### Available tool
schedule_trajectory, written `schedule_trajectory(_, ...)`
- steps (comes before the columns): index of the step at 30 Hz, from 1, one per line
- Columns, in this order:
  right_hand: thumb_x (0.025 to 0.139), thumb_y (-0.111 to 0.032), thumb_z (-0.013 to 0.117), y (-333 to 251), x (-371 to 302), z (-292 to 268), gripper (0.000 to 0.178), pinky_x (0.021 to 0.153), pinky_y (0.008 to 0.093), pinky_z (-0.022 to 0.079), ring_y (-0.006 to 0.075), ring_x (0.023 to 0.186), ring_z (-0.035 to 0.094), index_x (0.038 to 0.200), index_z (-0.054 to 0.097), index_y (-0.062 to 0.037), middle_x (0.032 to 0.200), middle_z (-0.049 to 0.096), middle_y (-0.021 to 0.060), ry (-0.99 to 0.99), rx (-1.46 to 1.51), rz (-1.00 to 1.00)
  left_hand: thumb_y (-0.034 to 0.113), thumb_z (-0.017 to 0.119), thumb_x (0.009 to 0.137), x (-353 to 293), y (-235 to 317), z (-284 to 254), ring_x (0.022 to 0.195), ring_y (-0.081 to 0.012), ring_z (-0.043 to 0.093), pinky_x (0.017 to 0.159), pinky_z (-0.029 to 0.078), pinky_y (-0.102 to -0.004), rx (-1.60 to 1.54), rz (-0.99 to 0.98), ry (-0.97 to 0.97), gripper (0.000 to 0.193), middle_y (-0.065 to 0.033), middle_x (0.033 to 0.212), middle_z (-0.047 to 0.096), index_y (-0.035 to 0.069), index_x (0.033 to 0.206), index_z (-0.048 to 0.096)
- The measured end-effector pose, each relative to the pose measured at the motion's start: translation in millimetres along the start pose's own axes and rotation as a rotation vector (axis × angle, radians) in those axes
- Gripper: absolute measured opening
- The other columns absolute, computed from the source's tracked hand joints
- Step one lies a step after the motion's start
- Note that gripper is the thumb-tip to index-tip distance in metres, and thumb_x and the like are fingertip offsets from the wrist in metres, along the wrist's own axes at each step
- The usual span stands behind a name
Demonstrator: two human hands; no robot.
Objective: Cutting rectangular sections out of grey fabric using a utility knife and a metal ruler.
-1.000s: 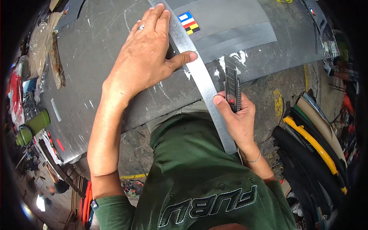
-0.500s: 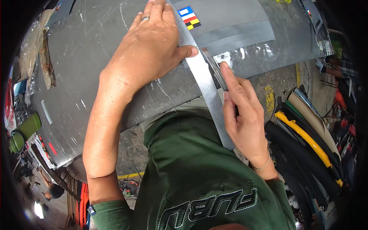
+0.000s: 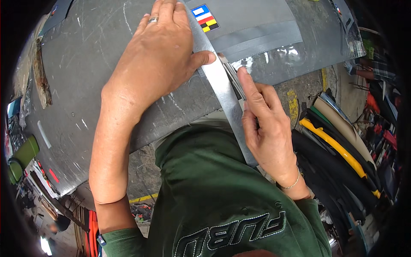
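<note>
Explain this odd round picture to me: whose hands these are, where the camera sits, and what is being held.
There is no machine here, just a person at work. The camera is worn on the person's head and looks down, so the picture is round and straight edges bend near the rim. The green shirt at the bottom is the person's own. The left hand, with a ring, presses flat on a metal ruler that lies across a grey scratched panel. The right hand holds a slim knife along the ruler's edge, its forefinger stretched out over it. A small coloured sticker sits on the panel. Rolled strips of black, yellow and beige lie to the right.
</note>
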State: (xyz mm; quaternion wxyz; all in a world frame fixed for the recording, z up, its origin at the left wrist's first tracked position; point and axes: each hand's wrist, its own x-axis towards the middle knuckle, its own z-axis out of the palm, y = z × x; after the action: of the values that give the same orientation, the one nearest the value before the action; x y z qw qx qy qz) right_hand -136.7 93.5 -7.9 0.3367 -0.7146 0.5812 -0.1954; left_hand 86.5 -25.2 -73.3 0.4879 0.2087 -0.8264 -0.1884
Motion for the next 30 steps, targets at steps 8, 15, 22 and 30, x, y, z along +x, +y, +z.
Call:
schedule_trajectory(8, 0.088, 0.007, 0.062, -2, 2, 1, 0.071, 0.072, 0.0494, 0.059, 0.0406, 0.085, 0.069, 0.154, 0.049, -0.0153, 0.116, 0.061, 0.0156, -0.011, -0.022, 0.011, 0.032, 0.080, 0.088, -11, -9, 6, 0.143, -0.0501, 0.040, 0.123, 0.034, -0.0439, -0.054, 0.071, 0.147, 0.090, -0.0429, 0.145, 0.040, -0.028, 0.139, 0.033)
schedule_trajectory(15, 0.088, 0.007, 0.061, -3, 2, -2, 0.072, 0.074, 0.0502, 0.059, 0.0414, 0.087, 0.069, 0.155, 0.047, -0.0158, 0.119, 0.060, 0.0160, -0.032, -0.035, 0.037, 0.030, 0.080, 0.087, 40, 44, -12, 0.141, -0.0489, 0.043, 0.121, 0.036, -0.0435, 0.685, -0.668, -0.709, 0.088, -0.0420, 0.145, 0.040, -0.026, 0.138, 0.035)
schedule_trajectory(22, 0.090, 0.005, 0.061, -9, 6, -11, 0.069, 0.074, 0.0513, 0.059, 0.0427, 0.085, 0.069, 0.155, 0.047, -0.0139, 0.117, 0.061, 0.0175, -0.077, -0.096, 0.030, 0.027, 0.081, 0.087, 18, 19, -14, 0.138, -0.0489, 0.046, 0.120, 0.038, -0.0432, 0.189, -0.810, -0.322, 0.087, -0.0406, 0.143, 0.041, -0.025, 0.139, 0.035)
schedule_trajectory(30, 0.087, 0.012, 0.060, -21, 14, -20, 0.073, 0.071, 0.0412, 0.051, 0.0323, 0.071, 0.056, 0.153, 0.052, -0.0166, 0.088, 0.056, 0.0140, -0.100, -0.184, 0.059, 0.028, 0.080, 0.087, 25, 36, -23, 0.140, -0.0471, 0.044, 0.119, 0.038, -0.0429, 0.144, -0.426, -0.263, 0.086, -0.0384, 0.143, 0.042, -0.024, 0.139, 0.036)
